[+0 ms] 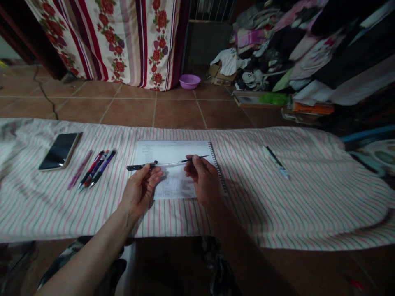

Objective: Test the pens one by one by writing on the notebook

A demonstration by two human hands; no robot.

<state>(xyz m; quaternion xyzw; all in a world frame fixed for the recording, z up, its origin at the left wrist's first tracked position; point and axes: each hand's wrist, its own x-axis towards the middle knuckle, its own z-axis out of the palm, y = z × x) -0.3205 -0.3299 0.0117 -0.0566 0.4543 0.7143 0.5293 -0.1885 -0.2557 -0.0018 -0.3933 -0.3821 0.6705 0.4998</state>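
Observation:
My left hand pinches a black pen barrel between thumb and fingers, its clip end pointing left. From that barrel a thin, clear pen refill stretches across to my right hand. The right thumb and fingers grip the refill's dark end, and a fine point sticks out to the right. I cannot tell how far the refill still sits inside the barrel. Both hands hover over a spiral notebook whose open page bears faint print or writing; its coil runs down the right side.
A striped cloth covers the low table. On the left lie a phone, a pink pen and several pens in a bunch. One light-coloured pen lies at right. Beyond are a purple basin and piled clothes.

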